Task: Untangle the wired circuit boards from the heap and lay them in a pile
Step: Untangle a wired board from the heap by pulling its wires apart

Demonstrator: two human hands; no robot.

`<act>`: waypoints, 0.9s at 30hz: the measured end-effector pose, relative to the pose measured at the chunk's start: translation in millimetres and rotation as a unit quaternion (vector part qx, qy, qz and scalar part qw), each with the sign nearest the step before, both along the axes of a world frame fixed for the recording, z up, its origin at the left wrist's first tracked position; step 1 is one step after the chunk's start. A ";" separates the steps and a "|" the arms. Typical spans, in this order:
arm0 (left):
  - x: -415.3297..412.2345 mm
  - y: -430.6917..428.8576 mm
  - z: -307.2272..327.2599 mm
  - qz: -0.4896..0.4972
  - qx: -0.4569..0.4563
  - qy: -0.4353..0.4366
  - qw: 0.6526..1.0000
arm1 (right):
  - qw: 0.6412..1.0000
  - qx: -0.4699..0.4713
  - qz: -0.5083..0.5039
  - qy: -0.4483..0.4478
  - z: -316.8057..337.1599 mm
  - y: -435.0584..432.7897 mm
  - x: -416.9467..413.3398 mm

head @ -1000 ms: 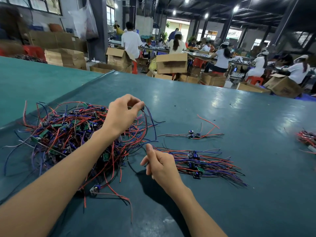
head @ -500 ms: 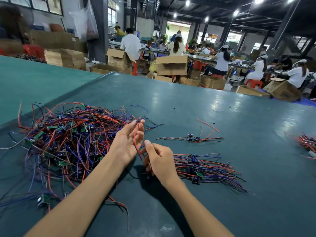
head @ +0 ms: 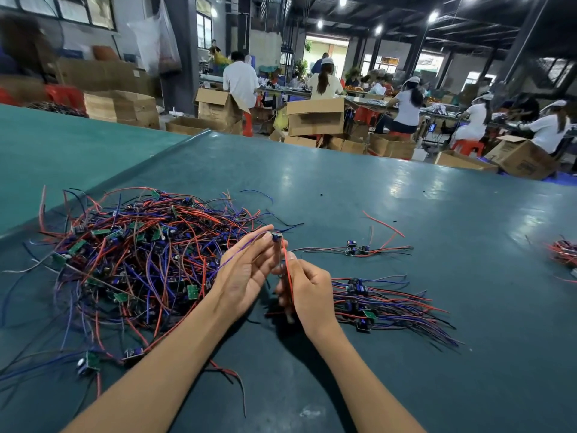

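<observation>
The wired circuit board (head: 276, 236) is held above the green table (head: 406, 198), between the tangled heap (head: 140, 260) and the laid pile (head: 377, 300). The left hand (head: 246, 273) pinches the board at its fingertips. The right hand (head: 309, 290) is curled around its red wire (head: 288, 270). A lone board (head: 354, 249) lies just beyond the pile.

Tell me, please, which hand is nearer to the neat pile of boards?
Right. The right hand, gripping a red wire, is just beside the pile; the left hand, pinching a board, is farther left, beside the heap.
</observation>
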State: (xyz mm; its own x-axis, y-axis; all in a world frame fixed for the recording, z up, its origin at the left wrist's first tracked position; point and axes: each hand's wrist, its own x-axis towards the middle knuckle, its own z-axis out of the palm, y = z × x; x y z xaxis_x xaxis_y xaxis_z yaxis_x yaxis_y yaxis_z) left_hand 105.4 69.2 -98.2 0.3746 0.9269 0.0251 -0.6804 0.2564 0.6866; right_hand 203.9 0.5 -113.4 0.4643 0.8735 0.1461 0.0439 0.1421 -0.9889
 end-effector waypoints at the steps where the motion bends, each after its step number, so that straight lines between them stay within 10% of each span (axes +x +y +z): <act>1: 0.5 -0.7 0.1 0.002 -0.001 -0.002 1.000 | 1.000 -0.001 0.002 0.005 0.4 0.3 0.2; 13: 5.2 -6.5 -5.1 0.001 0.091 0.100 0.991 | 0.995 0.093 -0.027 -0.007 -0.7 1.7 3.9; 27: 5.4 -2.9 -0.6 -0.026 -0.012 0.026 0.999 | 0.947 0.099 -0.046 0.301 22.4 -6.8 22.5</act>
